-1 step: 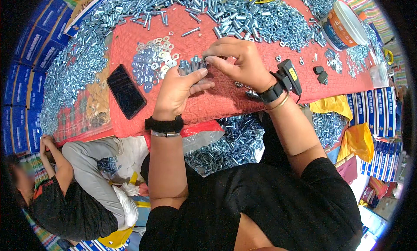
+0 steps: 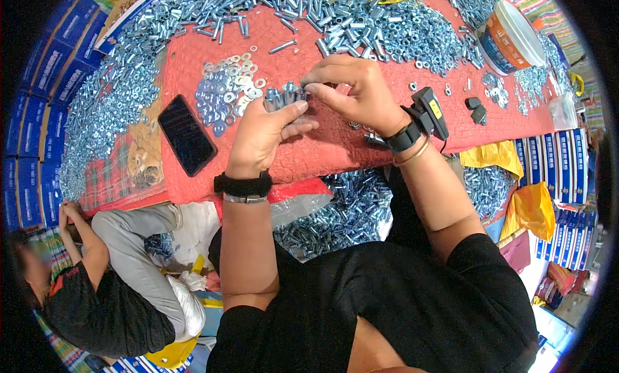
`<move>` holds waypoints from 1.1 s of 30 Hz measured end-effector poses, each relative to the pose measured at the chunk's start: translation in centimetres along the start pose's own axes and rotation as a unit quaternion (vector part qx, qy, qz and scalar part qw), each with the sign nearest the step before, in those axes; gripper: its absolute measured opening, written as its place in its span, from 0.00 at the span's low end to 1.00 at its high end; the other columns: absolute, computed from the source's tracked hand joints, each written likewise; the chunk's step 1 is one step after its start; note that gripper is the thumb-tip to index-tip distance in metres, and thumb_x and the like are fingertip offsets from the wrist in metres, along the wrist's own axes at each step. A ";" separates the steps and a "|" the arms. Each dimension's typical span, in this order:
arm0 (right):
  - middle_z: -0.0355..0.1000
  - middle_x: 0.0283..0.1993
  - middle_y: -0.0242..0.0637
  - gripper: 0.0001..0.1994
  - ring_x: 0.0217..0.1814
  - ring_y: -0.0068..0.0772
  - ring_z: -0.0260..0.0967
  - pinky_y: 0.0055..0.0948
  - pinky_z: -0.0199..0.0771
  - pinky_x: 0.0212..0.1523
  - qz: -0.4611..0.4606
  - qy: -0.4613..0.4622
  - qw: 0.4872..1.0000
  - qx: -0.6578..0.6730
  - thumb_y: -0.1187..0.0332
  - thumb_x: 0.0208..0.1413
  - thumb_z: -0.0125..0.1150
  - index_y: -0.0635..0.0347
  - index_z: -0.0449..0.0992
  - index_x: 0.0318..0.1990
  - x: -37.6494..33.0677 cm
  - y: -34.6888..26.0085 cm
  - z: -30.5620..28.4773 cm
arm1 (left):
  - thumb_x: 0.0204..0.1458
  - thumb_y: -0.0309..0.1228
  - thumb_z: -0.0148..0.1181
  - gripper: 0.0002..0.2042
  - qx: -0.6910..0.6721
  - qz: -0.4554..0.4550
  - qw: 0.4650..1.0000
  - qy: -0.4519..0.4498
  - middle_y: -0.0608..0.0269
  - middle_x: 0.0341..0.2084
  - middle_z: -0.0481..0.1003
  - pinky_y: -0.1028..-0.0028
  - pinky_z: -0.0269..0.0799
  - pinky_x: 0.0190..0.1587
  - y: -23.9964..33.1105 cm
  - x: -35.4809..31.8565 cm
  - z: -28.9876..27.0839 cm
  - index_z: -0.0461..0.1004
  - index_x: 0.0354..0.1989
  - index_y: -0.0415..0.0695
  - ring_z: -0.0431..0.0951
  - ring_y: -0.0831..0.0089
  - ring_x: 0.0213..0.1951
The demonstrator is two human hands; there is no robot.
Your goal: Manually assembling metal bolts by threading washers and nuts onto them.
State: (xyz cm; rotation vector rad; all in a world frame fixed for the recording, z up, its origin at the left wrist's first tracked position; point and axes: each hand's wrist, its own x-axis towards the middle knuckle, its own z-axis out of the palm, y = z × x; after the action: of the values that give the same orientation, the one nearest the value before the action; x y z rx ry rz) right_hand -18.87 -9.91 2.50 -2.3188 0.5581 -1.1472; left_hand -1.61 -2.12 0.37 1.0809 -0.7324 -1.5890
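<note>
My left hand (image 2: 256,136) is closed round a bunch of several silvery metal bolts (image 2: 284,97), their ends pointing up and away from me. Against the right side of that bunch, my right hand (image 2: 358,92) has thumb and forefinger pinched together; what lies between the fingertips is too small to make out. Just beyond the left hand, a spread of flat washers (image 2: 225,89) covers part of the red table cover (image 2: 284,160). A black phone (image 2: 187,136) lies to the left of my left wrist.
Heaps of bolts, sleeves and nuts (image 2: 361,28) line the table's far and left sides. A white and orange bucket (image 2: 509,39) stands at the far right. A black scanner-like device (image 2: 430,114) is by my right wrist. Another person (image 2: 109,302) sits at lower left.
</note>
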 end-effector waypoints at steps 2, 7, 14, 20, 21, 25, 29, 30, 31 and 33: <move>0.73 0.27 0.38 0.05 0.26 0.35 0.72 0.28 0.71 0.28 0.012 0.011 1.000 -0.010 0.71 0.46 0.61 0.60 0.80 0.31 0.1 0.5 -0.6 | 0.52 0.27 0.59 0.09 0.020 -0.009 1.000 -0.003 0.58 0.32 0.77 0.76 0.76 0.32 0.1 0.2 -0.1 0.72 0.39 0.35 0.80 0.69 0.30; 0.73 0.27 0.32 0.06 0.28 0.18 0.68 0.20 0.68 0.28 0.139 -0.048 0.987 0.061 0.72 0.49 0.62 0.64 0.78 0.33 -0.1 2.9 -3.4 | 0.55 0.26 0.55 0.12 0.053 -0.016 0.998 -0.004 0.54 0.33 0.77 0.77 0.79 0.33 1.1 -0.5 0.0 0.69 0.44 0.33 0.80 0.70 0.32; 0.72 0.23 0.34 0.07 0.25 0.22 0.69 0.23 0.68 0.28 0.169 -0.254 0.952 -0.034 0.73 0.43 0.66 0.64 0.77 0.31 -2.2 2.4 -6.0 | 0.56 0.29 0.55 0.13 0.064 -0.027 0.997 -0.015 0.54 0.34 0.77 0.77 0.79 0.34 0.8 -0.4 -0.4 0.69 0.45 0.33 0.80 0.70 0.33; 0.71 0.22 0.38 0.11 0.24 0.32 0.70 0.30 0.68 0.26 0.167 -0.312 0.933 -0.071 0.66 0.39 0.69 0.62 0.76 0.28 -3.6 1.7 -7.1 | 0.56 0.31 0.55 0.14 0.053 -0.016 0.998 -0.009 0.55 0.34 0.77 0.76 0.79 0.34 0.8 -0.3 -0.8 0.69 0.46 0.33 0.80 0.70 0.33; 0.71 0.22 0.40 0.13 0.24 0.36 0.71 0.32 0.68 0.27 0.154 -0.318 0.929 -0.111 0.64 0.37 0.70 0.62 0.75 0.28 -3.9 1.3 -7.1 | 0.56 0.31 0.55 0.14 0.046 -0.014 0.999 -0.002 0.55 0.34 0.77 0.76 0.79 0.33 0.8 -0.4 -1.0 0.69 0.46 0.33 0.80 0.70 0.33; 0.74 0.26 0.41 0.18 0.31 0.44 0.73 0.40 0.71 0.31 0.197 -0.357 0.896 -0.177 0.57 0.31 0.72 0.56 0.78 0.31 -4.5 -0.1 -6.9 | 0.55 0.30 0.56 0.14 0.034 -0.009 0.999 0.019 0.55 0.33 0.77 0.77 0.79 0.33 1.0 -0.5 -1.2 0.70 0.46 0.33 0.80 0.69 0.32; 0.75 0.28 0.41 0.16 0.32 0.45 0.73 0.40 0.72 0.33 0.169 -0.365 0.888 -0.221 0.61 0.32 0.69 0.55 0.79 0.32 -5.7 0.2 -6.5 | 0.54 0.30 0.57 0.14 0.043 0.005 0.999 0.016 0.54 0.32 0.77 0.78 0.79 0.33 0.9 -0.4 -1.0 0.70 0.44 0.32 0.80 0.69 0.32; 0.75 0.28 0.42 0.15 0.32 0.45 0.73 0.40 0.73 0.33 0.176 -0.360 0.894 -0.202 0.62 0.33 0.67 0.55 0.79 0.33 -5.8 0.3 -6.3 | 0.54 0.30 0.57 0.14 0.047 0.005 0.999 0.018 0.54 0.32 0.77 0.78 0.79 0.33 0.8 -0.4 -1.0 0.71 0.44 0.32 0.80 0.69 0.32; 0.75 0.29 0.42 0.14 0.32 0.46 0.73 0.40 0.73 0.34 0.183 -0.355 0.898 -0.183 0.64 0.33 0.65 0.55 0.79 0.33 -6.0 0.3 -6.2 | 0.54 0.30 0.57 0.14 0.050 0.006 0.999 0.020 0.53 0.32 0.77 0.78 0.79 0.34 0.7 -0.4 -1.0 0.71 0.43 0.32 0.80 0.69 0.31; 0.75 0.29 0.42 0.14 0.32 0.46 0.73 0.40 0.73 0.33 0.177 -0.343 0.905 -0.176 0.64 0.35 0.65 0.56 0.79 0.33 -6.4 0.6 -6.2 | 0.54 0.30 0.57 0.13 0.054 0.002 0.998 0.016 0.53 0.32 0.77 0.79 0.79 0.34 0.5 -0.3 -0.9 0.71 0.43 0.32 0.80 0.69 0.32</move>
State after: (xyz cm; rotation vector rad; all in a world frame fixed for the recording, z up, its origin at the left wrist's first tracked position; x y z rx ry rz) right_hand -27.62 -8.32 1.46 -2.5487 0.9011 -0.0262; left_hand -0.53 -1.90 0.56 1.1812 -0.8060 -1.5390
